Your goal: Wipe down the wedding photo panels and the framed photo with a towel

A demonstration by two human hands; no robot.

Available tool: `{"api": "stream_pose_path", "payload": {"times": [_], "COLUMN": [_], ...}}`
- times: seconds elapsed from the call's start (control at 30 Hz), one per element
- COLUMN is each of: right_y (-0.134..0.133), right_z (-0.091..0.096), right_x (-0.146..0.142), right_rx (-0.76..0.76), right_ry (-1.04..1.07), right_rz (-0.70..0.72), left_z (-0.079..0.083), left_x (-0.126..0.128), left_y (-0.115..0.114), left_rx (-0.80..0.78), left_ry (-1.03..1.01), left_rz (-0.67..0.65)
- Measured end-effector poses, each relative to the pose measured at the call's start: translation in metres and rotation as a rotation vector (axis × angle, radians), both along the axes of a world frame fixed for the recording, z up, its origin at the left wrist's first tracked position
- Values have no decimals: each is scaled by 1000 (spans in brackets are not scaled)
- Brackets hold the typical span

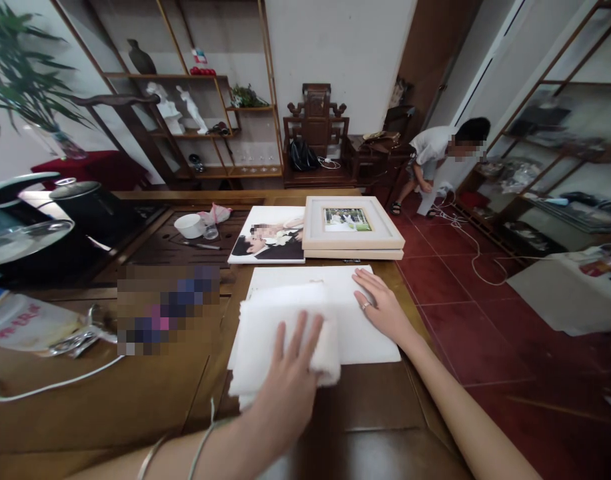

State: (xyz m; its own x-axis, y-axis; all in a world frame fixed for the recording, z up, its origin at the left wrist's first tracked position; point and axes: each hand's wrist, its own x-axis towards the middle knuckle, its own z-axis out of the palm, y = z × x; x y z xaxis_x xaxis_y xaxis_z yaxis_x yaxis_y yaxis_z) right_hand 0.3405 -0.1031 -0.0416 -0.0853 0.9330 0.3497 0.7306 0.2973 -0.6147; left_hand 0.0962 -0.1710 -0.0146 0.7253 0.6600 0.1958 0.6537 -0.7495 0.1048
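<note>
A white board [368, 343] lies flat on the wooden table in front of me. On its left half rests a folded white cloth [265, 333], which looks like a towel and hangs past the board's near edge. My left hand [290, 380] lies on top of the cloth with its fingers stretched and spread, slightly blurred. With fingers apart, my right hand [380, 303], a ring on one finger, presses on the board's right side. Just beyond the board are a photo print of a couple [272, 233] and a stack of light wooden picture frames [352, 223].
To the left stand dark pots [88, 207], a white bowl [189, 225] and a printed bag [30, 327] on the table [150, 413]. A cable runs along the left. Beyond the table's right edge, a person [438, 157] bends over cables on the red floor.
</note>
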Motion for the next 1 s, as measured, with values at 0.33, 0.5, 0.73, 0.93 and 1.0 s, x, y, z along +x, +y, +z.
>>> {"api": "stream_pose_path", "payload": {"times": [0.33,0.5,0.73,0.93,1.0], "right_y": [1,1,1,1,1], "right_z": [0,-1,-3,-2,-2], "right_x": [1,2,3,3,3], "right_rx": [4,-5,-25,-21,-21], "right_ry": [3,18,0,4,0], "right_rz": [5,2,-4,-4,-4], "left_z": [19,19,8,5,5], "left_x": [-6,-22,-37,-40,-44], "left_y": [21,71,29,6,17], "left_rx": [-194,-166,-100,-90,-102], "left_ry": [-9,-62,-100,-94,-103], "left_rz": [-103,-22,39,-19,7]}}
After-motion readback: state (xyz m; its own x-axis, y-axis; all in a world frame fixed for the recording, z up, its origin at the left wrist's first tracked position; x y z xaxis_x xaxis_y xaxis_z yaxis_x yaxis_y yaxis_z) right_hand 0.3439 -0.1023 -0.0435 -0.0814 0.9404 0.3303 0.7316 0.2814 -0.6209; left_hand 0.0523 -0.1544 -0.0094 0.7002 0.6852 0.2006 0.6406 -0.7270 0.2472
